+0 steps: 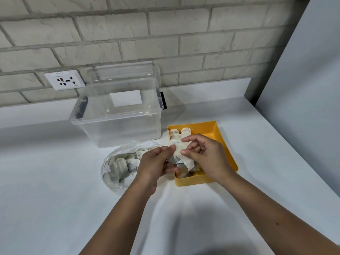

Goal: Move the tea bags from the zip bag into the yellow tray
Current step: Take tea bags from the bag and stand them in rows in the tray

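A clear zip bag (117, 168) lies on the white counter with several tea bags inside. To its right stands the yellow tray (219, 133), with tea bags (179, 134) lined up along its left side. My left hand (154, 164) and my right hand (204, 157) meet over the tray's left edge. Both pinch a small bunch of pale tea bags (184, 158) between thumb and fingers. The lower tea bags in the tray are partly hidden behind my hands.
A clear plastic storage box (117, 115) stands open behind the zip bag, its lid leaning against the brick wall. A wall socket (64, 80) sits at the back left. A grey panel (303, 89) bounds the counter on the right.
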